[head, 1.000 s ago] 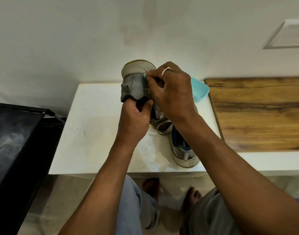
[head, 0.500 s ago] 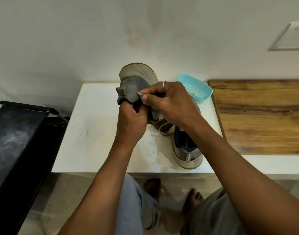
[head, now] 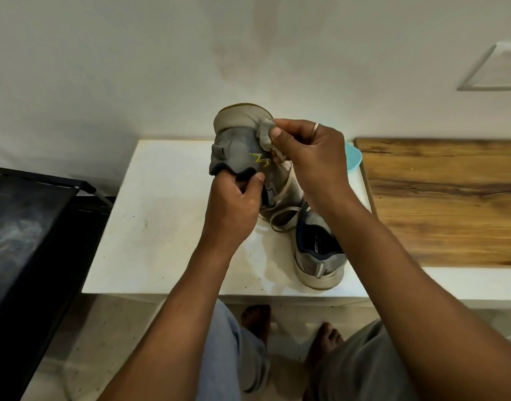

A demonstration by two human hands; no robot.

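A grey sneaker (head: 237,146) with a pale sole and a yellow logo is held up, heel high, above the white table (head: 161,215). My left hand (head: 234,206) grips it at the collar, fingers inside the opening. My right hand (head: 309,157) pinches a small grey cloth (head: 265,134) against the shoe's heel near the sole. Its loose laces hang down. The second grey sneaker (head: 318,256) lies on the table beneath my right forearm, heel toward me.
A light blue plastic tub (head: 352,157) sits behind my right hand. A wooden top (head: 451,198) adjoins the table on the right. A black rack (head: 31,227) stands at the left. My bare feet (head: 321,342) are on the floor below.
My right hand has moved the cloth from the shoe's side up to the heel edge by the sole. The shoe's yellow logo is uncovered now. My left hand keeps its grip.
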